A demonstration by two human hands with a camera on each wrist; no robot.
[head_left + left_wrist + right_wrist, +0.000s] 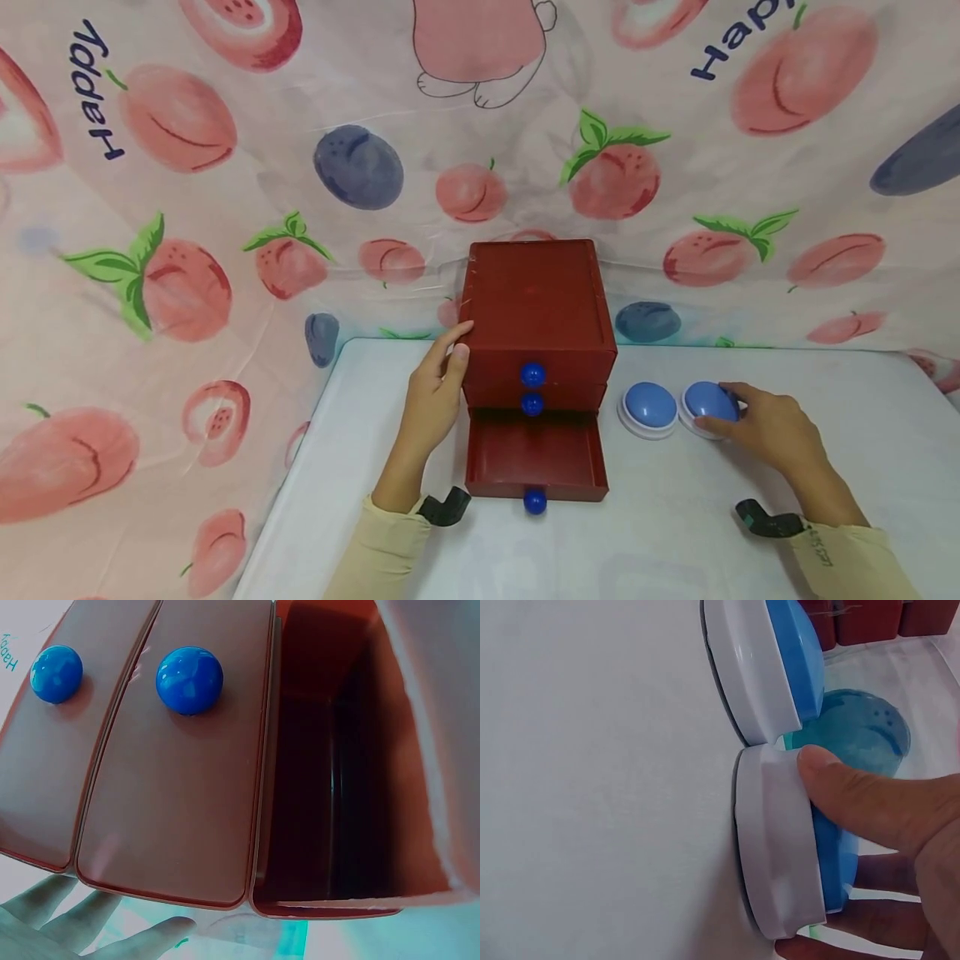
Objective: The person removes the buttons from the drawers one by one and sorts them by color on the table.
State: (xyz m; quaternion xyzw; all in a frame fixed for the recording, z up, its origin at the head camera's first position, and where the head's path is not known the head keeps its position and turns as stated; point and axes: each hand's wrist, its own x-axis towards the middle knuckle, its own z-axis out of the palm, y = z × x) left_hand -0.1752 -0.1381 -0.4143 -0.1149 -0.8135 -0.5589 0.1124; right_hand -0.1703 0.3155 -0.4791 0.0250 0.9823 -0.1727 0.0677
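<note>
A dark red cabinet of three drawers (536,296) stands on the table, its bottom drawer (536,454) pulled out and bare inside. Each drawer has a round blue knob (533,374). My left hand (433,400) rests against the cabinet's left side, fingers extended along it; the left wrist view shows the fingers (82,919) at that side wall. To the right sit two blue dome push buttons with white bases. My right hand (772,425) grips the right push button (708,402) between thumb and fingers. Its neighbour, the left push button (649,406), stands close beside it.
A white table (660,542) carries everything. Behind it hangs a fruit-printed cloth (525,167), close at the cabinet's back. The open drawer juts forward between the hands. Black wrist mounts (768,518) sit by both sleeves.
</note>
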